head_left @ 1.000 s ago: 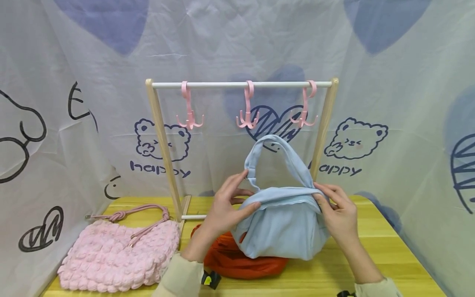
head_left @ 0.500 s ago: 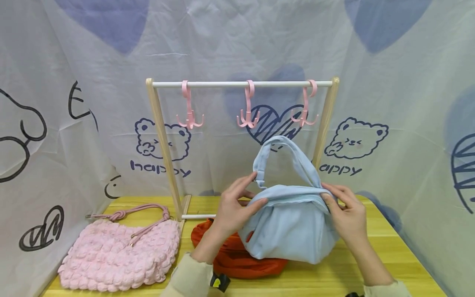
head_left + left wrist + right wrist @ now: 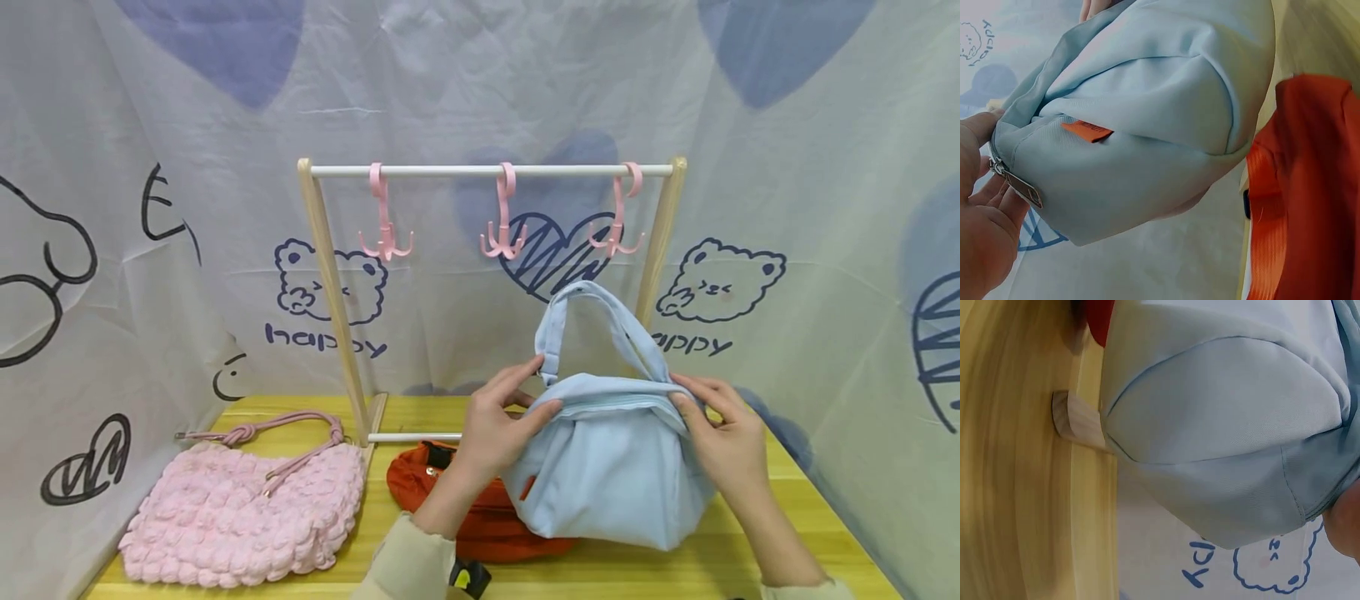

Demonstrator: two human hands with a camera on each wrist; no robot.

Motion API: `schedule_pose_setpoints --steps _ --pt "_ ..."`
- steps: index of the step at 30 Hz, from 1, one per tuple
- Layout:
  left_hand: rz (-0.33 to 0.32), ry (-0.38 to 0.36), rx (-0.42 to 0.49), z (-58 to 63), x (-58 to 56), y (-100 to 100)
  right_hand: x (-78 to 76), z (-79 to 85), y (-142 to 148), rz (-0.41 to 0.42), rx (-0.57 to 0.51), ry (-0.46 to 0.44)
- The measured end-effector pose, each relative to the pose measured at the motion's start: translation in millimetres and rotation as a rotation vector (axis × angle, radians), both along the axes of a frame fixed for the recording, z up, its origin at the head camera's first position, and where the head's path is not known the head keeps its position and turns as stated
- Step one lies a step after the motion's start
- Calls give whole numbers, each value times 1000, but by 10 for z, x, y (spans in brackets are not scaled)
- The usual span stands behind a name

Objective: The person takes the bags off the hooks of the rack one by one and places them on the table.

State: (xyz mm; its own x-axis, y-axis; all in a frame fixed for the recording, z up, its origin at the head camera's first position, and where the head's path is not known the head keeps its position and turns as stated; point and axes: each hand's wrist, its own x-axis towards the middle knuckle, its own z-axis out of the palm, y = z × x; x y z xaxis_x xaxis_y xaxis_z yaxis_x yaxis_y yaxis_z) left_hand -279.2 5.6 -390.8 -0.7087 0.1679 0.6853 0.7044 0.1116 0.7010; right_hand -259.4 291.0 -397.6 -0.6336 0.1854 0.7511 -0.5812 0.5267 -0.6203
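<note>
A light blue fabric handbag [image 3: 607, 475] is held up over the table, its strap arched above the zipped top. My left hand [image 3: 498, 421] pinches the bag's upper left corner, thumb in front. In the left wrist view, a metal zipper pull [image 3: 1022, 189] lies by those fingers and a small orange tag [image 3: 1088, 130] sticks out of the side seam. The upper right corner is pinched by my right hand [image 3: 723, 437]; in the right wrist view only part of that hand [image 3: 1344, 522] shows. Behind and below, a red-orange bag [image 3: 480, 521] lies partly hidden.
A pink puffy bag [image 3: 243, 517] with a knotted strap lies on the left of the wooden table [image 3: 798, 500]. At the back stands a rack with a white bar [image 3: 442, 171]. Pink hooks hang from it: left [image 3: 386, 237], middle [image 3: 503, 237] and right [image 3: 617, 237].
Both hands have moved to the right and slightly down with the light blue handbag, still gripping its corners. More of the red-orange bag now shows on its left.
</note>
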Motion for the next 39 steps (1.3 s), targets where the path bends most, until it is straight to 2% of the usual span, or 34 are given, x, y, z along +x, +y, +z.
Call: schedule_pose_setpoints --steps 7,15,26,33,39 --pt "-10 -22 24 -57 -1 163 48 3 127 -32 33 -17" --pt "-52 -155 41 -97 48 331 97 -29 272 -72 28 -80" --pt "-81 -202 55 -201 110 547 143 -143 476 -119 40 -108" --pt "-87 -223 62 -245 117 690 154 -202 613 -117 56 -48" --pt "-85 -287 67 -271 134 796 194 -232 690 -116 41 -38"
